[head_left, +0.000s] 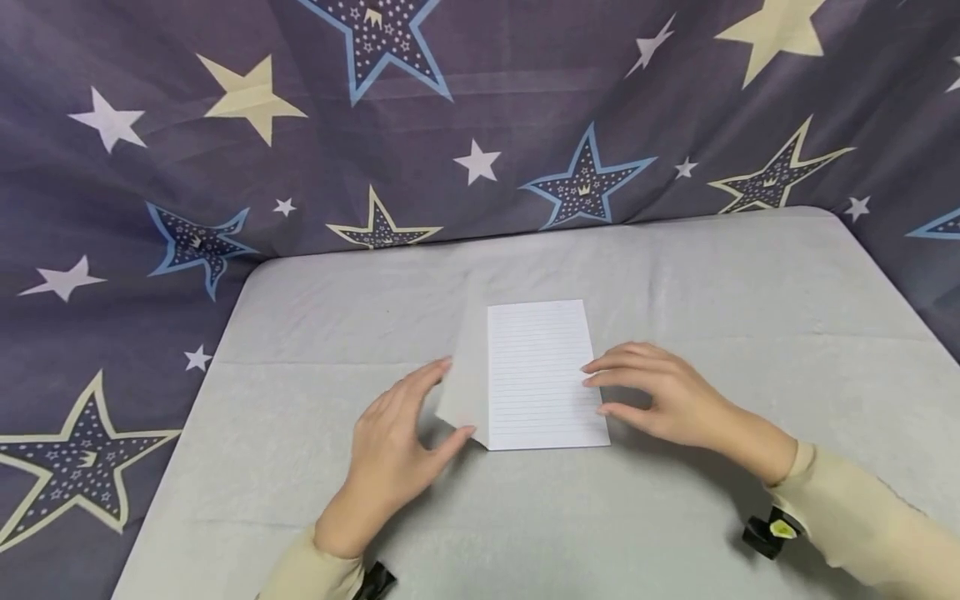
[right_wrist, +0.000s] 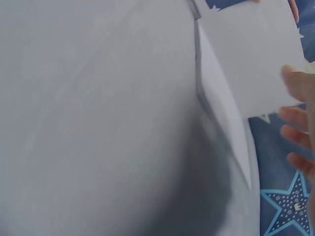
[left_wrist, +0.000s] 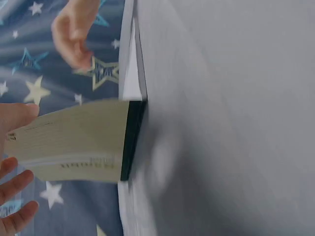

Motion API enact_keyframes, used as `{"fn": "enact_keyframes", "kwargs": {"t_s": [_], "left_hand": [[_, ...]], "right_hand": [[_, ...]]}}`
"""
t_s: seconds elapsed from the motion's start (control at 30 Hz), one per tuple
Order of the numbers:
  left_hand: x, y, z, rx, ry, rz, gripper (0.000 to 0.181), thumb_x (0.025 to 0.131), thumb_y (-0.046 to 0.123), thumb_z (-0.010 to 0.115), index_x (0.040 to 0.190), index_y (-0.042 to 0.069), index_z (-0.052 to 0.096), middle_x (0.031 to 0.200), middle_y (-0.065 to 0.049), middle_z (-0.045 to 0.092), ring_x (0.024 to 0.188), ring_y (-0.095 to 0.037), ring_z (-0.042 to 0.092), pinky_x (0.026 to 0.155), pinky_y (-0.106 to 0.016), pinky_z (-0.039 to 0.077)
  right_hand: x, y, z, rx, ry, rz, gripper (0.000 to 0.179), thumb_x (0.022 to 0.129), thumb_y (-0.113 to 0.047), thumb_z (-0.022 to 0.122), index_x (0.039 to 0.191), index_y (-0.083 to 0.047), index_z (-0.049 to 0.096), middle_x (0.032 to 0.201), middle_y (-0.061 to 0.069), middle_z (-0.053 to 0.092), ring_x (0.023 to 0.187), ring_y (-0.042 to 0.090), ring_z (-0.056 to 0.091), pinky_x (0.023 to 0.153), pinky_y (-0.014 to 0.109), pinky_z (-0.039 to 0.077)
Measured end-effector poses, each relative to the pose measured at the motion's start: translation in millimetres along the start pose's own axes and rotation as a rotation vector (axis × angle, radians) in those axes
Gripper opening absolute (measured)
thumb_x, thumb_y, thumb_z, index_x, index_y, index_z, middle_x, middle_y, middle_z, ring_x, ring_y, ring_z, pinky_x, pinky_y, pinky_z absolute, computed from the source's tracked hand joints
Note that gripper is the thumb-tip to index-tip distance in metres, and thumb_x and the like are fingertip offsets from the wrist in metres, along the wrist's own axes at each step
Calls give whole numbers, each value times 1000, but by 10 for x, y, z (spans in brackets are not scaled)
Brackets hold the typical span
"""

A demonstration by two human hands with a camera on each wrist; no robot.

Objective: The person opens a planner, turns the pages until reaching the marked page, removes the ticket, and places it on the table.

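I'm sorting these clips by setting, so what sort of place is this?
Probably a small fabric-screened work spot, likely indoors. Star-patterned fabric stands behind and beside a pale cloth-covered surface, perhaps a table or bed, and an open lined notebook lies on it.

**A notebook (head_left: 536, 379) open between two hands**

It lies on its back between the left hand (head_left: 401, 446) and the right hand (head_left: 660, 392). The white page (head_left: 543, 367) has thin lines and is nearest the right hand. The cover (left_wrist: 74, 140) sticks up at a slant by the left hand. Its outside is tan with some print and a dark green strip (left_wrist: 132, 140) by the fold; its inside is plain and pale.
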State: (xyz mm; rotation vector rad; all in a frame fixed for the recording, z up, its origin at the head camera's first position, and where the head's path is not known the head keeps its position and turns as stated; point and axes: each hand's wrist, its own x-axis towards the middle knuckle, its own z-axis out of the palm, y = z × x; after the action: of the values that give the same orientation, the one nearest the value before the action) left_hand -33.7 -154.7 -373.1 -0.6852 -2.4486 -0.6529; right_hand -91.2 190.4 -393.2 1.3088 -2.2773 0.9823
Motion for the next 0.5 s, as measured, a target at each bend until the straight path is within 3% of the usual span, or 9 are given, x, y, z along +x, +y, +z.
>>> {"fn": "enact_keyframes", "kwargs": {"t_s": [0.13,0.27,0.37,0.5], "left_hand": [[-115,-135,-114,47,-4,-65,89,68,33,88,143,5,48,143,-6,54,122,-29,58,88,-48,53],[-223,-273,-182,112,-56,-95,93,66,32,90,144,8,47,147,-4,50,123,-30,57,89,-49,51],[-278,-374,-213,139,-121,-110,88,67,33,91,142,10,51,146,-4,52,121,-31,58,90,-50,51],[-290,-516,-217,135,-253,-188,85,69,34,91,140,9,53,144,-7,52,116,-35,61,86,-52,52]], "right_hand": [[-121,73,18,-52,-170,130,46,80,-28,82,122,-14,70,127,1,65,119,25,57,107,37,38],[-191,116,35,-67,-292,206,52,79,-29,84,125,-12,68,135,5,60,126,29,52,107,48,38],[-219,122,36,-72,-350,250,56,79,-31,84,128,-10,66,141,8,56,130,31,49,107,51,37],[-245,114,35,-96,-413,288,66,80,-37,82,136,-8,60,150,11,45,136,34,42,108,53,35]]}}
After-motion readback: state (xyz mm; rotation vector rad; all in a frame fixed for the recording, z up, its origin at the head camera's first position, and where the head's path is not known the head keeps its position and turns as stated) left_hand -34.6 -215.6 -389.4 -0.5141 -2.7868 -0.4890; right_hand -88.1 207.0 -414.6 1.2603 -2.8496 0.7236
